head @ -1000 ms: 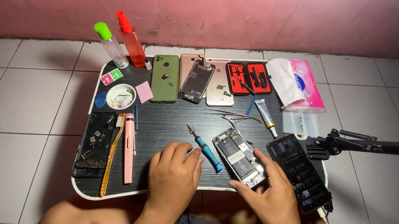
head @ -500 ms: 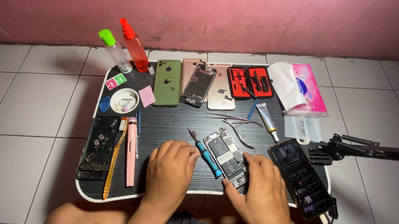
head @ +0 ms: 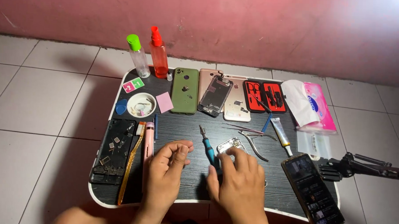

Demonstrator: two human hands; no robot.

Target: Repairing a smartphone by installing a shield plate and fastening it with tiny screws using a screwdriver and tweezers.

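A small black lap table (head: 188, 125) stands on the tiled floor. My right hand (head: 240, 185) lies palm down over an opened phone (head: 230, 145), gripping it, so only the phone's top end shows. A blue-handled screwdriver (head: 208, 148) lies just left of that hand, its lower end by my thumb. My left hand (head: 165, 170) hovers left of the screwdriver with the fingers curled and the thumb pressed to the forefinger; nothing shows between them.
At the back stand a clear bottle (head: 137, 56) and a red one (head: 159, 53), then a green phone case (head: 184, 90), phone parts (head: 215, 95), a tool kit (head: 264, 95) and tissues (head: 312, 107). A black phone frame (head: 112, 151), toothbrush (head: 131, 160) and lit phone on an arm (head: 312, 192) flank my hands.
My right hand has slid up over the opened phone and now covers most of it. My left hand has curled its fingers and drawn away from the screwdriver.
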